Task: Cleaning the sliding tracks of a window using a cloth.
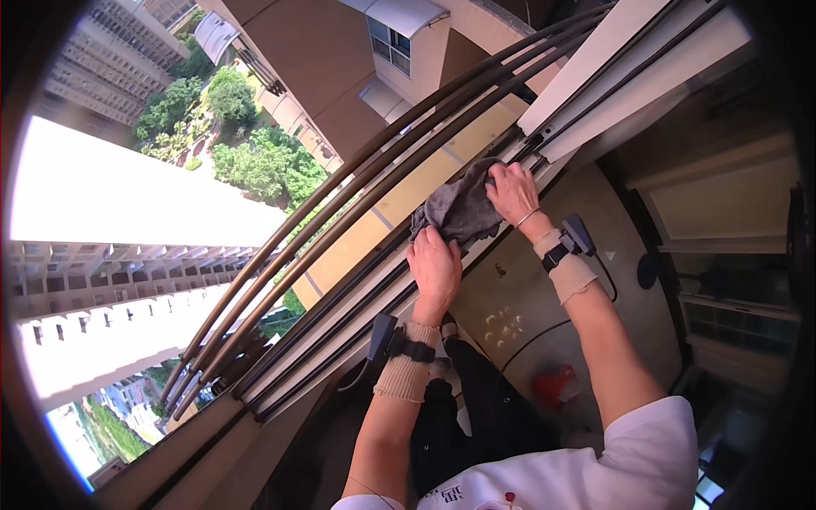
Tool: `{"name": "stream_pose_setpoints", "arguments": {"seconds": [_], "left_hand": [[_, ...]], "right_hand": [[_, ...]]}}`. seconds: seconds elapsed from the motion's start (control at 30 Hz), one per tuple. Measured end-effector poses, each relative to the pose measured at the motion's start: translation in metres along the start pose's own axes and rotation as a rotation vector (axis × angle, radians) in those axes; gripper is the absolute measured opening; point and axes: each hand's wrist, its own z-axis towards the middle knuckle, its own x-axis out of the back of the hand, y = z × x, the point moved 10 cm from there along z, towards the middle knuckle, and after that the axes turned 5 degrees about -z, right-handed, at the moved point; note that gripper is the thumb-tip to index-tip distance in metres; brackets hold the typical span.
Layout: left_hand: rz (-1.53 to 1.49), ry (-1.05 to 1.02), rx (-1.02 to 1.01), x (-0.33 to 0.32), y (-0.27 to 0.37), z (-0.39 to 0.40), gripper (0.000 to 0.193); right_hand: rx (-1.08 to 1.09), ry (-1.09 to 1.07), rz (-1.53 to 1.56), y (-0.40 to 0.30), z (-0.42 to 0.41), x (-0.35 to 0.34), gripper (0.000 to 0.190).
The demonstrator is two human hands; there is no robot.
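Note:
A crumpled grey cloth [464,203] lies across the window track [331,349], a white frame with dark parallel rails. My left hand [435,264] grips the near left end of the cloth, thumb and fingers pressed to its edge. At the cloth's far right end, my right hand [514,193] has its fingers closed on the fabric. The cloth hides the stretch of rails beneath it. Each wrist wears a beige knitted cuff with a black strap and a small dark device.
Brown metal railings [357,220] curve along the outside, above a yellow tiled ledge [357,255]; buildings and trees lie far below. A white window sash [612,83] stands at the upper right. On the floor are a red object [554,386] and a dark cable [532,336].

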Motion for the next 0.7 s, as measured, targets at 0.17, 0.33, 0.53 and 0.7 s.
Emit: {"name": "stream_pose_setpoints", "arguments": {"seconds": [0.17,0.33,0.53,0.7], "left_hand": [[-0.037,0.004,0.110,0.003,0.004,0.006,0.058],[-0.228,0.099,0.058,-0.005,-0.025,-0.006,0.064],[-0.810,-0.013,0.361,-0.004,-0.050,-0.002,0.065],[-1.233,0.016,0.423,0.039,-0.048,0.012,0.051]], "right_hand": [[-0.092,-0.018,0.018,0.014,0.018,-0.007,0.024],[0.070,-0.078,0.399,-0.096,-0.019,-0.019,0.021],[-0.339,-0.351,0.688,-0.086,-0.024,-0.059,0.036],[-0.292,-0.487,1.306,-0.111,-0.011,-0.041,0.035]]}}
